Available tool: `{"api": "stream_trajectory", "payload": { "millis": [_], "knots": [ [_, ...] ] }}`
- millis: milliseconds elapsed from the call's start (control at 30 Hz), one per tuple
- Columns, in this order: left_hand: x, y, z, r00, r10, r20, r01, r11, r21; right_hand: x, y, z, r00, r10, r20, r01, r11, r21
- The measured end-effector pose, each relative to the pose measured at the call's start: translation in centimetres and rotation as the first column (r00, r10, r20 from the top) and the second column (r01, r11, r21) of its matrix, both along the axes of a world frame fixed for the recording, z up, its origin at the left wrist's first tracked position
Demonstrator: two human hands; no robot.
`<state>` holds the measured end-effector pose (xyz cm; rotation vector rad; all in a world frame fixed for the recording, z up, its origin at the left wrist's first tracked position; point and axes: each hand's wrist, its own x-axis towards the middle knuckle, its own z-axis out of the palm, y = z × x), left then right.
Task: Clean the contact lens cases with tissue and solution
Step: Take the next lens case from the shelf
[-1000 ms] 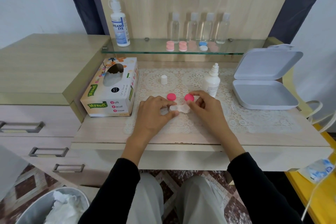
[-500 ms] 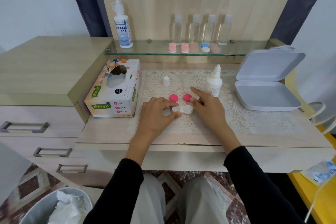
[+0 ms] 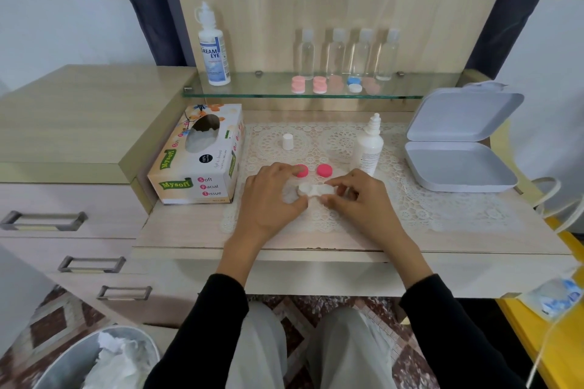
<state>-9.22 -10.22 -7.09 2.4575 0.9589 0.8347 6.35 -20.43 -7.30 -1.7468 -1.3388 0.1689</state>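
A white contact lens case (image 3: 316, 190) lies on the lace mat (image 3: 442, 208) between my hands. My left hand (image 3: 271, 199) pinches its left end, with what looks like a bit of tissue under the fingers. My right hand (image 3: 357, 199) pinches the case's right end with curled fingers. Two pink caps (image 3: 324, 170) lie just behind the case, the left one (image 3: 302, 170) partly under my left fingertips. An uncapped white solution bottle (image 3: 368, 148) stands behind my right hand, and its small white cap (image 3: 288, 141) stands further left on the mat.
A tissue box (image 3: 202, 158) sits at the left of the desk. An open grey box (image 3: 458, 151) is at the right. The glass shelf (image 3: 252, 93) carries a larger solution bottle (image 3: 212, 47), several clear bottles (image 3: 347, 54) and more lens cases (image 3: 319, 85). A bin with used tissue (image 3: 104, 360) stands at lower left.
My right hand moved back from the pink cap onto the case's right end, its extended finger now curled. My left hand stayed on the left end.
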Motion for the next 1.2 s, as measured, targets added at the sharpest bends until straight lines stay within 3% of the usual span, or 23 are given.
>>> {"api": "stream_trajectory", "payload": {
  "millis": [100, 267, 400, 867, 1200],
  "knots": [
    [0.0, -0.1, -0.1, 0.998, -0.003, -0.069, 0.004, 1.0, 0.014, 0.0, -0.3, -0.1, 0.997, -0.04, 0.064, 0.039, 0.999, 0.028],
    [0.6, 0.0, -0.7, 0.919, 0.075, -0.386, -0.059, 0.997, 0.053, 0.5, -1.9, -0.4, 0.989, -0.116, 0.095, 0.107, 0.989, 0.103],
    [0.8, 0.2, -0.8, 0.888, 0.086, -0.451, -0.07, 0.996, 0.051, 1.7, -4.5, 0.0, 0.981, -0.171, 0.095, 0.16, 0.98, 0.118],
    [0.7, 0.4, -0.9, 0.887, 0.096, -0.451, -0.069, 0.995, 0.075, 9.6, -8.2, 2.2, 0.836, -0.549, 0.018, 0.542, 0.831, 0.127],
    [0.6, 0.3, -0.8, 0.912, 0.088, -0.401, -0.061, 0.995, 0.08, 11.0, -7.0, 0.8, 0.726, -0.66, 0.195, 0.634, 0.751, 0.184]
  ]
}}
